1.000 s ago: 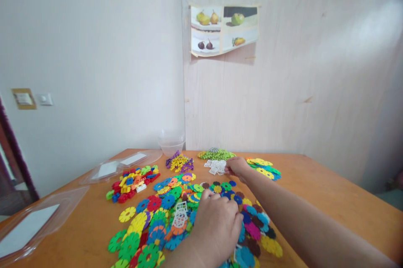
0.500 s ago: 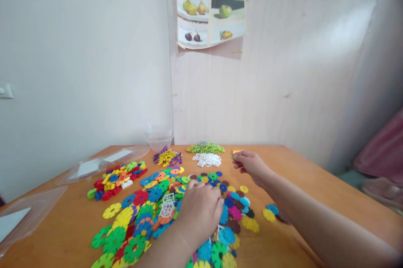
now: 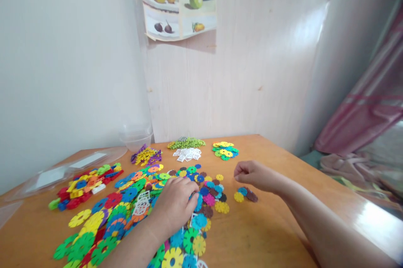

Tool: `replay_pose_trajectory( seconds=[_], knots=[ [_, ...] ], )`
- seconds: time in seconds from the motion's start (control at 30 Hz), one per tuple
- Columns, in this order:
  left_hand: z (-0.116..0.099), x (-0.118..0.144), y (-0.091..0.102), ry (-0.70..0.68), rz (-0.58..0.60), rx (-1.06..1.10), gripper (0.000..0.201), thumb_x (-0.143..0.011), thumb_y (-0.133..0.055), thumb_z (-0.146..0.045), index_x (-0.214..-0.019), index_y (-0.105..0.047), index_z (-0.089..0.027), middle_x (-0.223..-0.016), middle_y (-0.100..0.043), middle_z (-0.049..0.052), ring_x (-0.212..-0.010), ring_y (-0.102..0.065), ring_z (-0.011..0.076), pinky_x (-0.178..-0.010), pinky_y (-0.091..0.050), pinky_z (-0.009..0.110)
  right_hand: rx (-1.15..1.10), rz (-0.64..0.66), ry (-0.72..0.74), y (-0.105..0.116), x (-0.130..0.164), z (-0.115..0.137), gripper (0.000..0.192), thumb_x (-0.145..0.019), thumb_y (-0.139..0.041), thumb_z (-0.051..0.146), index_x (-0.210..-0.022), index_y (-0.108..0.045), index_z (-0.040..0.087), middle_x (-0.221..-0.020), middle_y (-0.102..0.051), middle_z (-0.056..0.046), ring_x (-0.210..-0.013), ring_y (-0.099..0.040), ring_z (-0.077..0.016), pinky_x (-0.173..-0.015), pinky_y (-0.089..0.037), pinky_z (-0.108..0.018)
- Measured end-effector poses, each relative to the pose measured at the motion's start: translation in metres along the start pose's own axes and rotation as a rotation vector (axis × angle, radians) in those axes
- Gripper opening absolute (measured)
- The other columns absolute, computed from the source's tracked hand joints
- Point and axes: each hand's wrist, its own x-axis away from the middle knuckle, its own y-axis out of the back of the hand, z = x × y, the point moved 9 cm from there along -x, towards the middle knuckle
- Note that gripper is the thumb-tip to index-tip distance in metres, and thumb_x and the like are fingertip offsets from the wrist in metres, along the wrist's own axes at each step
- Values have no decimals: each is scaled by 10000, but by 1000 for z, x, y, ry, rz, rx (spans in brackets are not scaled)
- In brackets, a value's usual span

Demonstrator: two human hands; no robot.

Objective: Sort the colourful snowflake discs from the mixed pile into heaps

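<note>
Left hand: my left hand (image 3: 176,205) lies palm down on the big pile of discs (image 3: 126,213), fingers curled loosely over the small discs at its right edge. I cannot tell whether a disc is pinched under the fingers.
Right hand: my right hand (image 3: 255,174) hovers just above the table (image 3: 277,226), fingers drawn together in a loose curl. I cannot tell whether they hold anything.
Nearest pieces: three small discs (image 3: 245,193), yellow, blue and brown, lie on the table just below and left of my right hand, apart from the pile.
Pile: flat notched discs in many colours, larger ones toward me, smaller ones at the far right. A white grid piece (image 3: 141,207) lies on it, near my left hand.
Sorted groups, far edge: purple and yellow pieces (image 3: 145,156), green pieces (image 3: 185,143), white squares (image 3: 188,154), and a yellow-green disc stack (image 3: 224,150).
Left side: a heap of bricks (image 3: 85,184), a clear lid (image 3: 66,168) behind it, a clear tub (image 3: 136,139) at the wall.
Wall: fruit pictures (image 3: 178,8).
</note>
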Motion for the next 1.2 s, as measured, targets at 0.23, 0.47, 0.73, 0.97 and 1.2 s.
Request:
replay_pose_trajectory(
  seconds=[0.23, 0.47, 0.73, 0.97, 1.2],
  knots=[
    [-3, 1, -8, -26, 47, 11, 175, -909, -489, -247, -905, -664, -248, -911, -661, 17, -936, -569, 209, -875, -396, 358, 224, 179, 47, -32, 14, 24, 135, -727, -642, 285, -819, -622, 188, -670, -608, 26, -570, -542, -108, -495, -330, -206],
    [-5, 1, -5, -35, 27, 19, 171, -910, -486, -228, -913, -656, -247, -909, -658, 21, -937, -563, 211, -873, -394, 362, 415, 120, 198, -53, 23, 59, 301, -775, -660, 485, -798, -604, 191, -708, -608, 25, -610, -485, -101, -526, -268, -220],
    [-7, 1, -5, -37, 23, 40, 167, -914, -493, -231, -921, -659, -254, -910, -655, 17, -927, -561, 211, -873, -395, 371, 528, -3, 201, -68, 11, 58, 275, -822, -607, 441, -973, -664, 218, -898, -671, -44, -785, -596, -175, -623, -320, -250],
    [-6, 1, -4, -41, 11, 41, 155, -909, -511, -227, -906, -663, -257, -895, -655, 11, -913, -564, 206, -856, -394, 364, 445, 45, 220, -73, 18, 59, 242, -751, -640, 330, -978, -656, 247, -831, -658, 7, -697, -567, -142, -577, -311, -226],
    [-7, 2, -6, -62, 19, 39, 140, -911, -521, -239, -895, -661, -242, -893, -657, 17, -918, -567, 205, -864, -387, 364, 420, 32, 323, -75, 26, 72, 176, -803, -581, 280, -939, -692, 263, -830, -652, 5, -716, -567, -140, -623, -338, -226]
  ],
)
